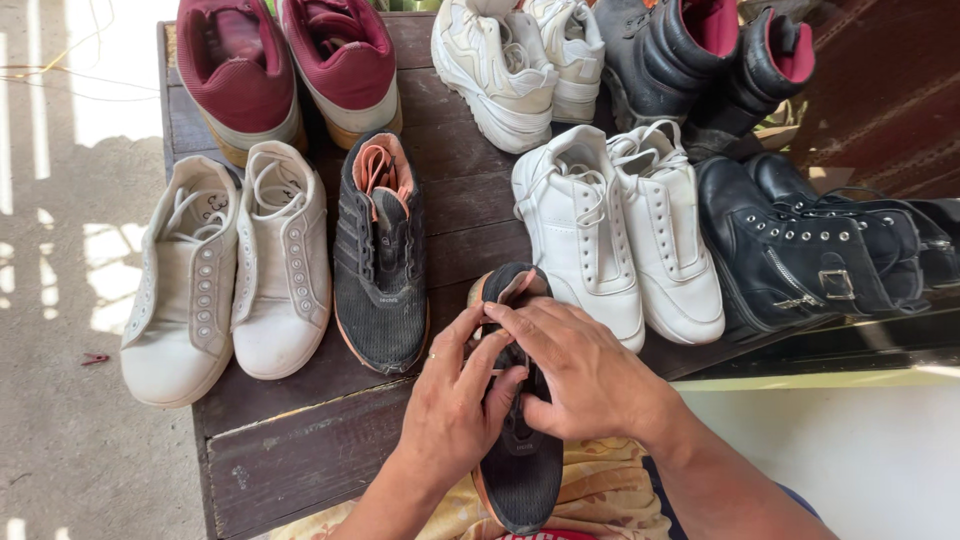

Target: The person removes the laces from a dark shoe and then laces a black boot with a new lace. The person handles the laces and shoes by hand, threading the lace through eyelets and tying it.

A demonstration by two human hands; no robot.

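A black mesh sneaker with an orange lining (520, 470) lies lengthwise at the table's near edge, its toe over my lap. My left hand (455, 405) grips its left side, and my right hand (580, 370) covers the tongue and lace area, fingers curled onto it. Its matching sneaker (380, 260) stands on the dark wooden table (300, 440) just left of my hands, apart from them.
Pairs of shoes crowd the table: white sneakers (225, 270) at left, maroon sneakers (290, 60) at back left, white lace-ups (620, 220) in the middle, chunky white trainers (510, 60) behind, black boots (800, 240) at right. Concrete floor lies to the left.
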